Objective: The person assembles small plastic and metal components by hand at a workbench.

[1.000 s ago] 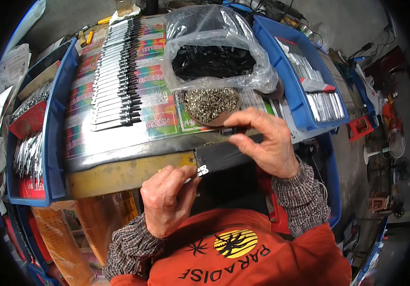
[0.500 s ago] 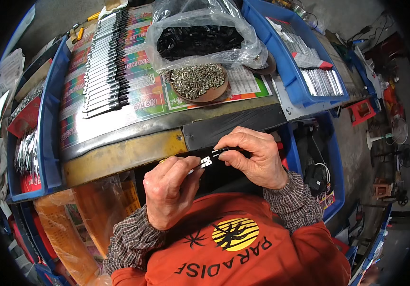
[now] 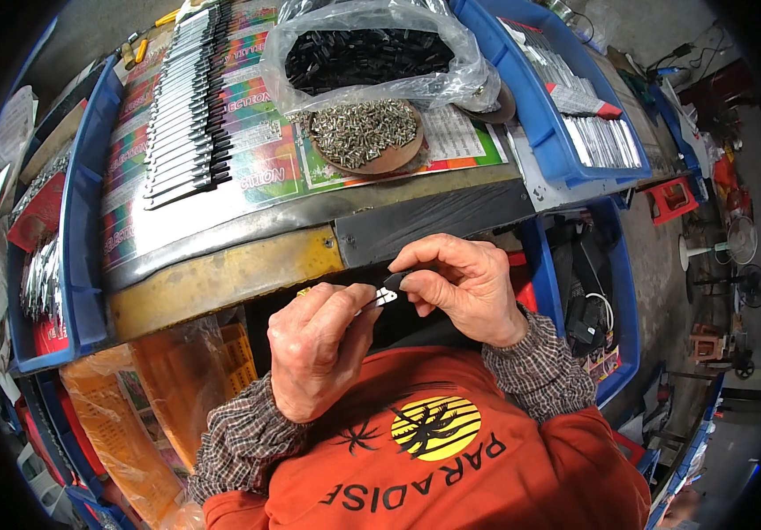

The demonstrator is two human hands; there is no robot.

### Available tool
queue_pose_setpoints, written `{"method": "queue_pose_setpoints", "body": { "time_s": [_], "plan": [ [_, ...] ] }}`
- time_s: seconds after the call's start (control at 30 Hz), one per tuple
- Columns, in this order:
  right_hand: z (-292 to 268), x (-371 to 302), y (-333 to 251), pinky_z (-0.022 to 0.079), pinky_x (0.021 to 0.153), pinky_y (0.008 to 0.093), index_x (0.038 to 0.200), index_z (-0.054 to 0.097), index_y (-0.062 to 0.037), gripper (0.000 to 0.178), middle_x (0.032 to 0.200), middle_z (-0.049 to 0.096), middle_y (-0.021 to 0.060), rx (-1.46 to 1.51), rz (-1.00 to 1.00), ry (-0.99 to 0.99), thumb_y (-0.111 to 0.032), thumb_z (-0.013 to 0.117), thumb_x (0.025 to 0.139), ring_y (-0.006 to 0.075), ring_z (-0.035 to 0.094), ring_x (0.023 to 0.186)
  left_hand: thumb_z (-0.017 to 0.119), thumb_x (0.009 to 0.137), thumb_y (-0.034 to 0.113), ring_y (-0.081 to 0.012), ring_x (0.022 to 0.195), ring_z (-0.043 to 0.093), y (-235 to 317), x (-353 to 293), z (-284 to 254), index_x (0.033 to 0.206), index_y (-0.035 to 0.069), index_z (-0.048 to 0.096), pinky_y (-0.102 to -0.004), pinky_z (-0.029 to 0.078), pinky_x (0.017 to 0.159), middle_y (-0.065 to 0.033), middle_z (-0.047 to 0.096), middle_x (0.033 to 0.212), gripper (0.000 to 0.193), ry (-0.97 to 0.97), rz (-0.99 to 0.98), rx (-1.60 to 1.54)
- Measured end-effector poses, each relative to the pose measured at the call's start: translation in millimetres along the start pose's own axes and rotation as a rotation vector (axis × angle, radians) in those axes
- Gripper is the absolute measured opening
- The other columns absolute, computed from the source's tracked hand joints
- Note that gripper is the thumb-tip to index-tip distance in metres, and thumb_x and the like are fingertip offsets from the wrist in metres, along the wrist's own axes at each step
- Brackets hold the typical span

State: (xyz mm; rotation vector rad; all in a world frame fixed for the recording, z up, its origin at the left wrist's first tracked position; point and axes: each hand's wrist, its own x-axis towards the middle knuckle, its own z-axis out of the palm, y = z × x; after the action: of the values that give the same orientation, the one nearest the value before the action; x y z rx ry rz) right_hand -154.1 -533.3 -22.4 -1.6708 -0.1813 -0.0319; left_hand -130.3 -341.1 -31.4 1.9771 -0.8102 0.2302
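Note:
Above my lap, in front of the table edge, both hands work close together. My left hand (image 3: 320, 346) is closed, pinching a thin silver metal strip (image 3: 384, 298) whose pale end, with small openings, sticks out past the fingertips. Between thumb and forefinger my right hand (image 3: 467, 288) pinches a small black plastic piece (image 3: 395, 281). The black piece meets the end of the metal strip; whether they are joined I cannot tell. Most of the strip is hidden in my left hand.
A row of silver strips with black ends (image 3: 182, 110) lies on the table. Right of it are a round brown dish (image 3: 409, 157) of small metal pins and a clear bag (image 3: 276, 78) of black pieces. Blue bins (image 3: 87, 230) flank the table. Below stands an orange crate (image 3: 164, 380).
My right hand has shifted slightly left and turned the black piece, which now shows broader at the strip's end. My left hand has barely moved.

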Motion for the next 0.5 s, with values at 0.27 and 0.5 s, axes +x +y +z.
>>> {"method": "queue_pose_setpoints", "body": {
  "time_s": [0.27, 0.5],
  "plan": [
    [-0.7, 3.3, 1.9, 0.046, 0.050, 0.0180, 0.096, 0.065, 0.0000, 0.013, 0.070, 0.060, 0.0006, 0.099, 0.148, -0.058, -0.011, 0.065, 0.089, 0.0036, 0.056, 0.059, 0.069, 0.072, -0.004, -0.0240, 0.059, 0.058, -0.5, 0.2, -0.9, 0.089, 0.002, 0.063, -0.0318, 0.044, 0.052, -0.0103, 0.060, 0.071, 0.019, -0.038, -0.008, -0.006],
    [3.9, 3.8, 10.6, 0.048, 0.049, 0.0180, 0.093, 0.066, -0.0006, 0.012, 0.069, 0.060, 0.0002, 0.176, 0.229, -0.065, -0.012, 0.064, 0.089, 0.0038, 0.056, 0.058, 0.071, 0.069, -0.003, -0.0248, 0.058, 0.056, -5.9, -3.1, 1.4, 0.088, 0.002, 0.062, -0.0343, 0.043, 0.051, -0.0085, 0.055, 0.069, 0.022, -0.040, 0.016, 0.001]
  ]
}}
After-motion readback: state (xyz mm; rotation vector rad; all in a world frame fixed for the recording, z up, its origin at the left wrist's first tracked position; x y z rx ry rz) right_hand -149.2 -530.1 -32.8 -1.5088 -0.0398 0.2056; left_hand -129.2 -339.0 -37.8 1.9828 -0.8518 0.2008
